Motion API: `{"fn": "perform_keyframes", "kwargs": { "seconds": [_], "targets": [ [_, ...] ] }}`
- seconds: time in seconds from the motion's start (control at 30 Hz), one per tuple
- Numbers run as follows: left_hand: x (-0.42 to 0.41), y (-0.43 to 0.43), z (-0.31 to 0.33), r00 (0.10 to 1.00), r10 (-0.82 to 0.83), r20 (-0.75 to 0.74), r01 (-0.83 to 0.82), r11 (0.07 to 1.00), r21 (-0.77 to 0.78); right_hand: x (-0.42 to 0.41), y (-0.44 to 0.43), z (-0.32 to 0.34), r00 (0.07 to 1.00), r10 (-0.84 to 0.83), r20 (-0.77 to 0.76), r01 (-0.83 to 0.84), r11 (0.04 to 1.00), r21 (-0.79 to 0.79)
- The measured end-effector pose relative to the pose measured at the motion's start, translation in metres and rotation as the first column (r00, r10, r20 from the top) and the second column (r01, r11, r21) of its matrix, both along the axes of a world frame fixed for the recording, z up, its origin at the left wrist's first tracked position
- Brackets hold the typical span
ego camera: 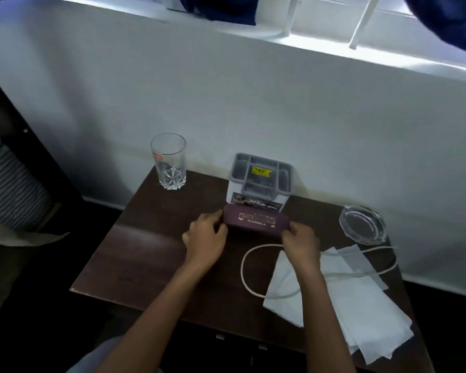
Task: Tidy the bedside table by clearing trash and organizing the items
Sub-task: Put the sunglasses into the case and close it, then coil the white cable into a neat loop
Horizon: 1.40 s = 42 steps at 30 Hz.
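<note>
Gripping a maroon case point(256, 221) by its two short ends, the left hand point(206, 239) and the right hand point(300, 239) close their fingers on it at the middle of the dark wooden bedside table point(151, 251). The case bears gold lettering and sits just in front of a grey-and-white compartmented organizer point(260, 181), which stands at 12 o'clock against the wall. A clear drinking glass point(168, 161) stands upright at 10 o'clock, well apart from the case. A glass ashtray point(362, 224) rests at 2 o'clock. White tissue sheets point(361, 308) lie spread at 4 o'clock, and a pale cable point(244, 267) loops across them, passing beneath the right forearm.
</note>
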<state>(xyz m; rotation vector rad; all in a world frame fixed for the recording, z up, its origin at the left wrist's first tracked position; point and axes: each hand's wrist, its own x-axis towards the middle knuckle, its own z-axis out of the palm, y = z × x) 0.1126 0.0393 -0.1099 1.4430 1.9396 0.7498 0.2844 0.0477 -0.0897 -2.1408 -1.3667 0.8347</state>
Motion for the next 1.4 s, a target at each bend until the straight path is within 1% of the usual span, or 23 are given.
{"fn": "perform_keyframes", "kwargs": {
  "seconds": [0.1,0.2,0.27,0.37,0.4,0.47,0.5,0.53,0.57,0.63,0.7,0.8,0.87,0.97,1.0,1.07,1.13,1.2,1.23,1.3,1.33,1.37,1.4],
  "targets": [
    [0.005,0.002,-0.004,0.997,-0.021,-0.068,0.020,1.000,-0.010,0.002,0.001,0.000,1.000,0.015,0.010,-0.014,0.997,-0.077],
    [0.006,0.003,-0.006,0.996,-0.014,-0.084,0.012,1.000,-0.025,0.001,0.002,0.005,0.999,0.023,0.029,-0.019,0.992,-0.125],
    [0.007,0.001,-0.003,0.998,-0.008,-0.066,0.006,1.000,-0.025,0.001,0.002,0.007,0.999,0.025,0.029,-0.021,0.992,-0.125],
    [0.010,-0.006,0.002,0.998,0.026,-0.050,-0.027,0.999,-0.024,0.000,-0.001,0.010,1.000,-0.028,0.012,0.029,0.996,-0.079],
    [0.011,-0.010,0.007,0.996,0.044,-0.084,-0.043,0.999,0.012,0.001,-0.001,0.012,0.999,-0.054,0.011,0.054,0.997,-0.056],
    [0.015,-0.017,0.013,0.980,0.058,-0.190,-0.028,0.987,0.160,0.003,-0.002,0.019,0.993,-0.113,-0.022,0.113,0.994,-0.010],
    [0.019,-0.020,0.015,0.972,0.039,-0.233,0.012,0.977,0.215,0.006,-0.001,0.022,0.989,-0.137,-0.054,0.138,0.990,0.015],
    [0.022,-0.022,0.018,0.961,-0.004,-0.278,0.067,0.974,0.216,0.009,-0.001,0.025,0.984,-0.157,-0.087,0.162,0.986,0.042],
    [0.025,-0.025,0.018,0.945,-0.064,-0.320,0.123,0.978,0.166,0.013,-0.001,0.028,0.977,-0.175,-0.121,0.185,0.980,0.072],
    [0.031,-0.032,0.015,0.904,-0.206,-0.375,0.209,0.977,-0.031,0.019,-0.005,0.033,0.968,-0.190,-0.164,0.212,0.969,0.130],
    [0.034,-0.038,0.010,0.881,-0.295,-0.371,0.241,0.953,-0.185,0.025,-0.012,0.034,0.971,-0.174,-0.161,0.199,0.968,0.153],
    [0.037,-0.043,0.007,0.862,-0.302,-0.408,0.235,0.950,-0.208,0.032,-0.028,0.030,0.980,-0.153,-0.123,0.172,0.973,0.156],
    [0.038,-0.042,0.009,0.871,-0.286,-0.399,0.216,0.953,-0.211,0.036,-0.039,0.027,0.975,-0.183,-0.123,0.201,0.968,0.151],
    [0.040,-0.042,0.016,0.935,-0.224,-0.274,0.181,0.968,-0.173,0.035,-0.054,0.026,0.935,-0.295,-0.197,0.332,0.923,0.194],
    [0.041,-0.043,0.020,0.957,-0.200,-0.209,0.171,0.974,-0.149,0.033,-0.059,0.027,0.903,-0.355,-0.244,0.408,0.886,0.220],
    [0.045,-0.045,0.030,0.985,-0.160,-0.068,0.153,0.984,-0.096,0.033,-0.071,0.032,0.799,-0.486,-0.355,0.581,0.776,0.244],
    [0.050,-0.045,0.043,0.986,-0.123,0.109,0.129,0.991,-0.048,0.037,-0.083,0.035,0.685,-0.582,-0.438,0.711,0.664,0.230],
    [0.054,-0.050,0.057,0.946,-0.103,0.309,0.109,0.994,-0.005,0.042,-0.095,0.036,0.619,-0.617,-0.486,0.764,0.616,0.190],
    [0.057,-0.052,0.065,0.916,-0.095,0.390,0.095,0.995,0.019,0.044,-0.100,0.035,0.591,-0.623,-0.513,0.778,0.608,0.158],
    [0.064,-0.056,0.080,0.835,-0.090,0.543,0.062,0.996,0.070,0.046,-0.109,0.035,0.512,-0.611,-0.603,0.782,0.623,0.033],
    [0.069,-0.060,0.088,0.796,-0.108,0.596,0.063,0.993,0.096,0.046,-0.113,0.036,0.440,-0.581,-0.685,0.758,0.649,-0.064],
    [0.073,-0.064,0.095,0.760,-0.133,0.637,0.072,0.990,0.120,0.047,-0.114,0.040,0.337,-0.543,-0.769,0.706,0.687,-0.175],
    [0.077,-0.069,0.101,0.728,-0.155,0.667,0.084,0.987,0.137,0.048,-0.112,0.042,0.210,-0.503,-0.838,0.620,0.731,-0.284]
  ]
}}
